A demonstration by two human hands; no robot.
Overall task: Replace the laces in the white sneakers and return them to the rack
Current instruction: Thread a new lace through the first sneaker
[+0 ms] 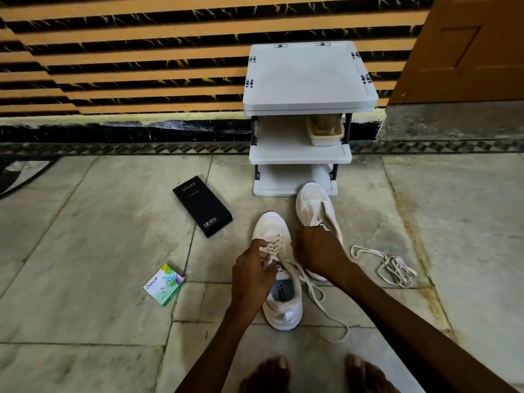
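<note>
Two white sneakers stand on the stone floor in front of a white rack. The near sneaker is partly laced, and the loose end of its lace trails to the right. My left hand pinches the lace at the shoe's left eyelets. My right hand is curled over the shoe's right side; what its fingers hold is hidden. The far sneaker lies behind my right hand with no lace visible in it. Another loose lace lies in a heap on the floor to the right.
A black phone box lies left of the sneakers. A small green and white box sits nearer left. A beige container stands on the rack's middle shelf. My bare feet are at the bottom edge. A door is at the right.
</note>
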